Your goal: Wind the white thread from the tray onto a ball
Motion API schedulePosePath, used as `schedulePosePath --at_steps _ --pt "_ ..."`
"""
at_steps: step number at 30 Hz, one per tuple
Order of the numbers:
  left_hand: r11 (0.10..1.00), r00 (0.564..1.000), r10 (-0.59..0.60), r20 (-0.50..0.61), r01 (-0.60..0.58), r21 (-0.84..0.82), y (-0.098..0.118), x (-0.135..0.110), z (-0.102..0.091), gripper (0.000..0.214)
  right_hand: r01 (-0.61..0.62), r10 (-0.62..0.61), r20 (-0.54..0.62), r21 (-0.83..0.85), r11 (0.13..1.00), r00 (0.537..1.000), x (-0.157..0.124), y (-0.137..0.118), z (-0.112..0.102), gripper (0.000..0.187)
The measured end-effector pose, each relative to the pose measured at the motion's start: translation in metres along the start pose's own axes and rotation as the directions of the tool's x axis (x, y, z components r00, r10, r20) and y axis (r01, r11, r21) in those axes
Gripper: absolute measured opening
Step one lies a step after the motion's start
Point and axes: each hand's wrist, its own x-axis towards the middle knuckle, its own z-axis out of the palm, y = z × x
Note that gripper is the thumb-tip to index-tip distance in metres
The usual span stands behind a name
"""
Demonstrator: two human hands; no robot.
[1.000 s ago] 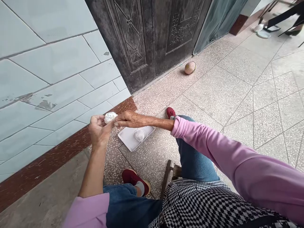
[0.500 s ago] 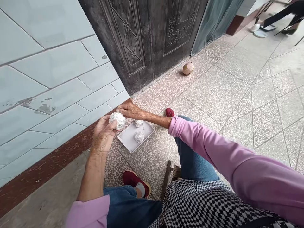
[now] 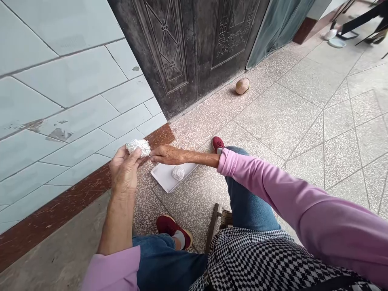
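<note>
Pale blue wall tiles (image 3: 75, 81) with dark lines fill the upper left of the frame, and a big dark grey door (image 3: 195, 48) with raised shapes stands at the top middle. Next to it, a grey-green cloth curtain (image 3: 281, 30) hangs at the upper right. Speckled stone floor (image 3: 257, 117) spreads over the right side.

Left of the middle, a round, fluffy bundle of white yarn (image 3: 139, 147) is up in the air. The bare left hand (image 3: 125, 167) grips it between the thumb and the fingers. The bare right hand (image 3: 168, 154) comes in from the right, and its bent fingers are at the bundle's right edge. I cannot tell if they pinch a bit of yarn.

Just below the right hand, a flat white tray with a low rim (image 3: 163, 178) sits on the floor, partly hidden by that hand and wrist. One round ball of white yarn (image 3: 178, 173) lies in it. Two dark red shoes (image 3: 171, 226) show near the middle and lower down. At the upper right of the middle, a pinkish-tan ball (image 3: 242, 86) rests near the door.
</note>
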Motion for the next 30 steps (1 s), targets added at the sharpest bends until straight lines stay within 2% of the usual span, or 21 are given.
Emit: schedulePosePath --at_steps 3,5,8,10,14,16,18,21,24,27,30 --pt "0.988 0.992 0.099 -0.082 -0.088 0.13 -0.01 0.007 -0.005 0.062 0.042 -0.041 0.035 -0.009 0.999 0.999 -0.003 -0.005 0.003 0.031" --pt "0.973 0.991 0.117 -0.072 -0.1 0.21 -0.013 0.008 -0.006 0.062 0.077 -0.077 0.013 0.023 0.997 0.997 -0.004 -0.005 -0.003 0.029" --pt "0.962 0.999 0.041 0.034 -0.049 0.268 -0.01 0.004 -0.004 0.063 0.104 -0.093 -0.12 0.086 0.991 0.988 -0.003 -0.003 -0.02 0.03" --pt "0.969 0.991 -0.043 0.127 0.01 0.249 -0.005 -0.002 -0.002 0.066 0.084 -0.055 -0.208 0.133 0.987 0.977 -0.004 -0.001 -0.033 0.034" --pt "0.972 0.924 -0.208 0.321 0.157 0.176 0.009 -0.014 0.002 0.07 0.007 0.049 -0.266 0.206 0.979 0.963 -0.005 -0.001 -0.045 0.044" --pt "0.97 0.902 -0.238 0.36 0.2 0.138 0.013 -0.017 0.005 0.07 -0.02 0.081 -0.264 0.223 0.974 0.961 -0.004 -0.002 -0.044 0.045" --pt "0.976 0.914 -0.219 0.341 0.208 0.068 0.015 -0.018 0.007 0.069 -0.031 0.095 -0.275 0.231 0.973 0.957 -0.002 0.0 -0.041 0.043" --pt "0.985 0.958 -0.133 0.253 0.157 -0.075 0.013 -0.015 0.008 0.064 -0.015 0.072 -0.28 0.201 0.979 0.957 0.005 0.006 -0.032 0.041" --pt "0.984 0.984 -0.053 0.169 0.08 -0.157 0.01 -0.009 0.006 0.057 0.001 0.024 -0.169 0.142 0.99 0.985 0.008 0.01 -0.02 0.038" --pt "0.99 0.997 -0.018 0.079 0.029 -0.135 0.005 -0.002 0.0 0.055 0.022 -0.02 -0.026 0.083 0.996 0.999 0.006 0.01 -0.007 0.033" --pt "1.0 1.0 0.0 -0.03 -0.001 -0.026 -0.004 0.004 -0.007 0.064 0.067 -0.07 0.057 0.052 0.996 0.996 0.001 0.005 0.001 0.032"
